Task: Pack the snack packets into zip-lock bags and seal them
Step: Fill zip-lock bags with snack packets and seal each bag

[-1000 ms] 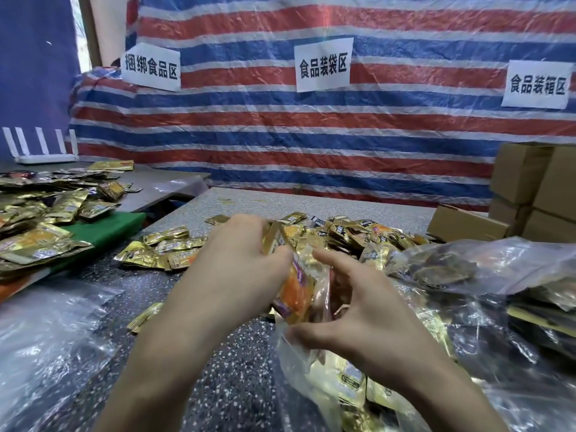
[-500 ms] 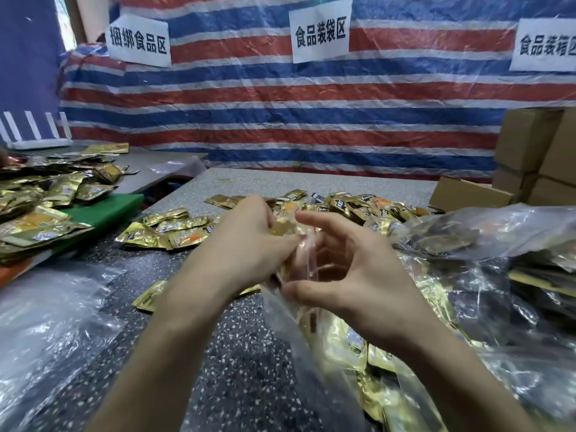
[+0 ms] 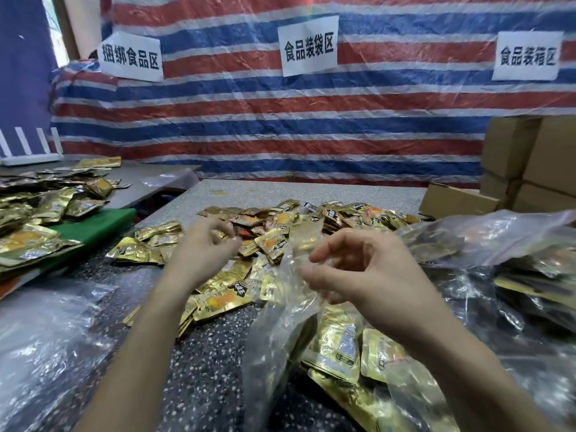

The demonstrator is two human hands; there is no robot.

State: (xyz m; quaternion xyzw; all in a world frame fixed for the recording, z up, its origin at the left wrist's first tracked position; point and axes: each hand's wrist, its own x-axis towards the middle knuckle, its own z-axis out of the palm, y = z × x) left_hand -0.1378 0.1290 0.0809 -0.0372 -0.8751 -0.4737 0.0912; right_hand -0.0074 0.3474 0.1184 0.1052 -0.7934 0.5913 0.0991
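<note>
**Right hand at the bag mouth, left hand over the pile**

I am looking at a striped tarp (image 3: 280, 126) that is hanging across the whole back, with three white signs (image 3: 308, 45) taped onto it; below it a speckled surface (image 3: 205, 369) is running toward me. Cardboard boxes (image 3: 530, 160) are standing stacked at the far right; a heap of filled clear bags (image 3: 514, 263) is lying on the right side of the surface; loose empty bags (image 3: 46, 344) are lying at the near left. Off to the left, a side pile of packets (image 3: 37, 213) is resting partly on a green board (image 3: 93, 226).

The snack packets (image 3: 280, 226), all gold foil, are lying in a loose pile in the middle of the surface, just ahead of both hands; several more are already sitting inside the zip-lock bag (image 3: 274, 332). That bag is lying close to me, right of centre, and its mouth is rising up to the right hand.

The right hand (image 3: 374, 282) is holding the bag by its mouth; its fingers (image 3: 336, 244) are curling inward, and the thumb is pinching the clear plastic rim. The left hand (image 3: 199, 247) is hovering over the near edge of the pile, apart from the bag; its fingers (image 3: 218, 229) are bending and blurring, so I cannot tell whether they are gripping a packet.
</note>
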